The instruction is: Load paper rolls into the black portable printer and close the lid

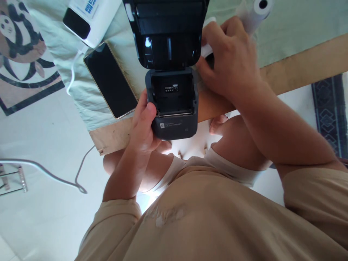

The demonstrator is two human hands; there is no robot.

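My left hand [144,125] grips a small black label printer [175,125] by its left side, thumb on the front corner. The printer's lid [168,36] stands swung back, and its paper bay shows nothing inside but a small printed sticker. To the right of the lid, my right hand [231,54] curls its fingers round a white roll [208,47] with a dark core. Part of that roll is hidden behind the fingers and the lid. A second white paper roll [255,16] lies just beyond my right hand.
A dark-screened phone [111,79] lies left of the printer on the green cloth [293,29]. Behind it is a white device [92,20] with a black panel and a white cable [73,74]. The table's bare wooden edge [301,56] runs nearest my body.
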